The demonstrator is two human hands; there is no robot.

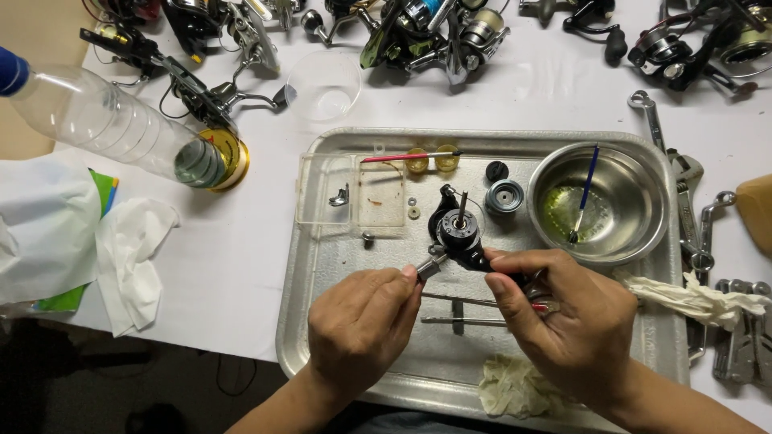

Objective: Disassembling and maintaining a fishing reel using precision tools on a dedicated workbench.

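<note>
Over a metal tray (pixel 322 265), my right hand (pixel 563 321) grips the stem of a black fishing reel body (pixel 458 229) with its shaft pointing up. My left hand (pixel 362 321) pinches a small grey metal part (pixel 430 265) held against the reel's left side. Under my hands two thin tools (pixel 466 309) lie on the tray, one with a red tip.
On the tray: a clear plastic parts box (pixel 354 193), a grey spool (pixel 505 196), a steel bowl (pixel 627 233) of greenish liquid with a blue brush, a rag (pixel 511 386). Wrenches (pixel 687 201) lie right, a plastic bottle (pixel 112 128) and tissues left, several reels at the back.
</note>
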